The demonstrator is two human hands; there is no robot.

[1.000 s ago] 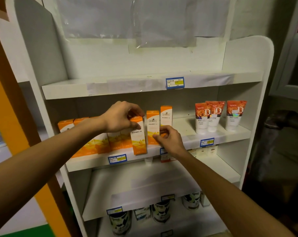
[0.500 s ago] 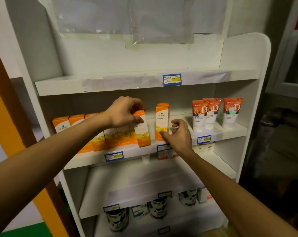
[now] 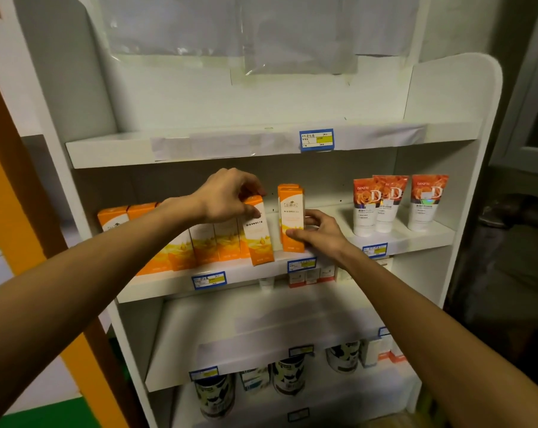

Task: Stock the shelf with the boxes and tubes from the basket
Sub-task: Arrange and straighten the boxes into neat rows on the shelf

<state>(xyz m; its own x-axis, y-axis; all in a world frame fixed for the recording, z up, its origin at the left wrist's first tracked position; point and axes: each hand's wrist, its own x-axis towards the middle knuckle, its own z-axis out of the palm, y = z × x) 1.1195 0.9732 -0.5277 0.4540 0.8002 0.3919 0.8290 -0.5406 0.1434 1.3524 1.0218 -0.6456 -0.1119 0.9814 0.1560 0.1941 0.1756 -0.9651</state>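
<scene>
**Squaring up orange boxes on the middle shelf**

Nearest us, at the front edge of the white shelf (image 3: 246, 273), our left hand (image 3: 227, 197) pinches the top of a tall orange-and-white cardboard box (image 3: 258, 231) with curled fingers and thumb. That box is tilted, its base right at the lip. Just right of it, our right hand (image 3: 318, 231) holds a second upright orange-and-white box (image 3: 290, 217), thumb on the front face, fingers curled round its right side; another box seems to stand directly behind it. A row of matching orange boxes (image 3: 205, 245) runs toward the shelf's left end. Further right, well apart, three white squeeze tubes with red rose print (image 3: 397, 202) stand near the right end. The basket is not in view.

Risk: the tilted box sits so close to the lip that a slip could drop it off the front. Pushing it left could also knock the row over.
</scene>
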